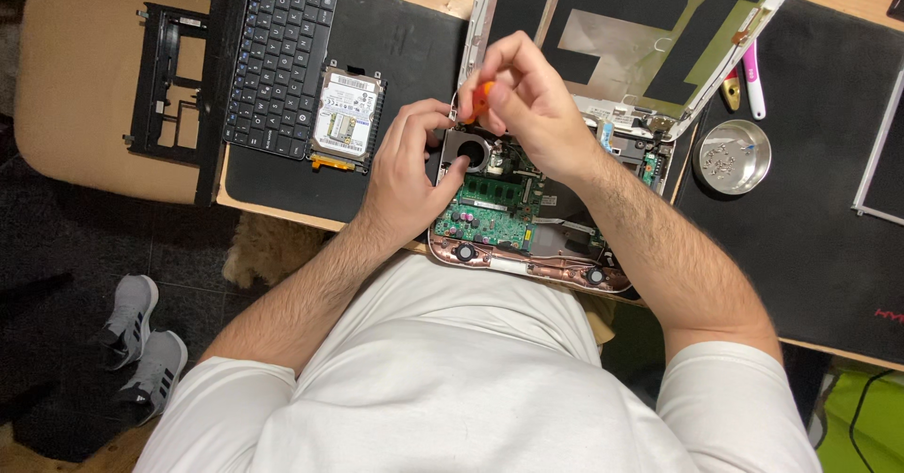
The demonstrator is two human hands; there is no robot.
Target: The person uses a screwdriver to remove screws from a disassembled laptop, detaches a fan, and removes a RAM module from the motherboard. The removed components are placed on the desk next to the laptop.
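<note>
We pinch an orange-handled screwdriver (478,99) in our right hand (527,106), fingers closed round it with the tip down by the fan (468,153), while our left hand (410,167) rests curled on the left edge of the opened laptop base (527,238), holding nothing that we can see. The base sits at the desk's near edge, green circuit board (485,219) bare. By our judgement, the strip-down is well along: keyboard (281,54) and hard drive (346,115) lie out on the black mat (405,40) to the left, screws sit in the round metal dish (733,156), yet board and fan remain mounted.
</note>
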